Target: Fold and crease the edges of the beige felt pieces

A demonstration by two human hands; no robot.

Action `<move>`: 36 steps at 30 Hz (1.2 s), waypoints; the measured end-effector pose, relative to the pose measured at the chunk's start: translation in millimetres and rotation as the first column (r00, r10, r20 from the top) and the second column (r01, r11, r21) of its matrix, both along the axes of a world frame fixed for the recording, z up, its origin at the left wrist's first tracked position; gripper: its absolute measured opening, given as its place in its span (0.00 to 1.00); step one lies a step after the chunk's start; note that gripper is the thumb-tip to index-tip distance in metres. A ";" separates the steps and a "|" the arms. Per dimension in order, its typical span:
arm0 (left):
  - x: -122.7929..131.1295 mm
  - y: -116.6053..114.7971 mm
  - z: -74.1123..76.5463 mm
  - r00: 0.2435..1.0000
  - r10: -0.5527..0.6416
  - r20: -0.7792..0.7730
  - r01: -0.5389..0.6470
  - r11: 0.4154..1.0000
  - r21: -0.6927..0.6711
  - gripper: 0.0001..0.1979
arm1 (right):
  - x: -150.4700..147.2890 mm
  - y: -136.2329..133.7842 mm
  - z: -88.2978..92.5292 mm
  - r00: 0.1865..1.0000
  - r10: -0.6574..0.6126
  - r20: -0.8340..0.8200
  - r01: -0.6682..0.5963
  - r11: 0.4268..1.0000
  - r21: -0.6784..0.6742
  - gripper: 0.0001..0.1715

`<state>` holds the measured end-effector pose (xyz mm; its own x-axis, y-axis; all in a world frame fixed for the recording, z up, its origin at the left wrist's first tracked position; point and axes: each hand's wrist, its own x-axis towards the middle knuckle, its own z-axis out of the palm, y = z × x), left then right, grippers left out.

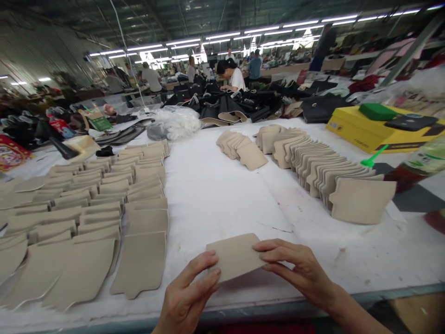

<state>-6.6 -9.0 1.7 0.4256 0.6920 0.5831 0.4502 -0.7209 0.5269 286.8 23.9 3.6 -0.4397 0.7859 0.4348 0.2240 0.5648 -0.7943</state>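
Beige panel (236,257) at bottom center of the frame, near the front of the bench (215,185), slightly tilted. Can't tell if touching the bench top or just above it.

Hands apart, both pinching the same panel: left hand (189,294) on the left end, thumb and fingertips at the edge; right hand (295,264) on the right end, fingers bunched at the edge.

To handle well: keep the pinch light and at the edges, ends level, no twist. Looks thin and bendy, so probably easy to mark or bow under hard thumbs. Keep the middle bare to see the face. Keep wrists clear of neighboring pieces; overlapped loosely, likely easy to knock.

Lower left of the frame: rows of similar panels (142,260), overlapping, front ones with a tab toward the near edge. Right of center: long leaning row (363,199), front panel facing out, tab at left. Beyond, above center: small fanned pile (252,155).

Farther, upper right: yellow box (361,134) with green case (377,111) on top. Upper center: clear plastic (181,121), black pieces (253,109), then person in white (238,79) bent over work.
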 end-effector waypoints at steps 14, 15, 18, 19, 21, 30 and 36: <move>11.7 17.3 51.4 0.940 0.263 0.217 0.035 0.559 -0.829 0.17 | -20.4 -8.9 39.8 0.988 -0.071 -0.140 -0.035 0.771 -0.636 0.20; 12.3 16.7 50.4 0.954 0.236 0.183 0.029 0.537 -0.843 0.15 | -21.0 -13.0 32.0 0.987 -0.056 -0.148 -0.061 0.730 -0.681 0.20; 18.5 12.2 47.0 0.989 0.135 0.060 -0.014 0.489 -0.872 0.12 | -24.2 -27.5 6.6 0.992 -0.009 -0.122 -0.084 0.676 -0.732 0.21; 21.8 10.9 45.6 0.996 0.083 0.025 -0.018 0.479 -0.878 0.16 | -25.5 -31.7 0.0 0.994 0.008 -0.107 -0.084 0.676 -0.732 0.21; 28.8 9.7 40.7 1.000 -0.019 -0.023 -0.012 0.458 -0.889 0.16 | -27.2 -37.2 -8.3 0.997 0.035 -0.067 -0.073 0.693 -0.717 0.20; 40.0 11.8 12.2 1.000 -0.029 -0.007 0.005 0.407 -0.914 0.08 | -33.2 -32.7 -5.4 0.961 0.035 0.273 0.024 0.977 -0.210 0.09; 38.6 11.1 5.6 0.998 -0.026 0.059 0.064 0.406 -0.912 0.08 | -46.2 -28.6 -6.1 0.949 0.004 0.314 0.024 0.996 -0.085 0.09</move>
